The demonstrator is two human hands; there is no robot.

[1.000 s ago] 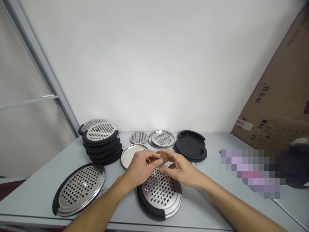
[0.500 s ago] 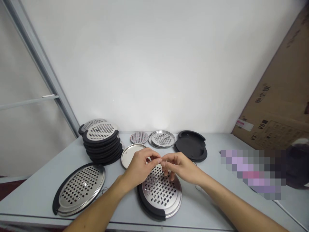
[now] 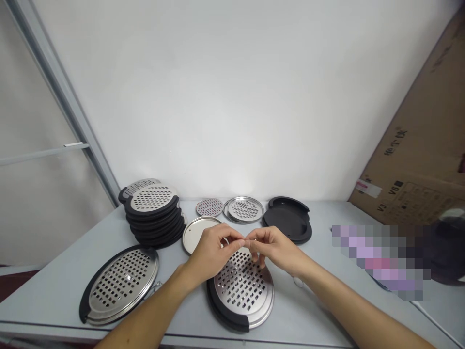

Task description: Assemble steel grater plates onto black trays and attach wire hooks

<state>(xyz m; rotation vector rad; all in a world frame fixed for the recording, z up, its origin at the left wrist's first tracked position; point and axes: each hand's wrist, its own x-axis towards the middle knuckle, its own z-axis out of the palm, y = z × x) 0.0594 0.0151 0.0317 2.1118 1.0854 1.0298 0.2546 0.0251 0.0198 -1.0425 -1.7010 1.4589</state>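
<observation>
My left hand (image 3: pixel 221 247) and my right hand (image 3: pixel 271 247) meet fingertip to fingertip, both pinched closed. Whatever small thing they grip is mostly hidden by the fingers. Directly beneath them lies a round steel grater disc (image 3: pixel 241 286) with slotted holes and a black rim along its lower left edge. Behind my left hand, partly covered by it, is a plain round steel dish (image 3: pixel 194 235). A thin metal ring (image 3: pixel 298 282) rests on the table by my right forearm. More small rings (image 3: pixel 157 286) lie beside my left forearm.
A second black-rimmed grater (image 3: pixel 121 283) lies at the left front. Behind it stands a stack of black-rimmed graters (image 3: pixel 154 218). Loose perforated discs (image 3: pixel 209 207), a steel dish with a perforated disc (image 3: pixel 244 209) and black holders (image 3: pixel 288 220) line the wall. A cardboard box (image 3: pixel 410 160) leans at right.
My right hand has shifted slightly, and its fingertips press closer against those of my left hand. The graters and other things on the table stay where they were.
</observation>
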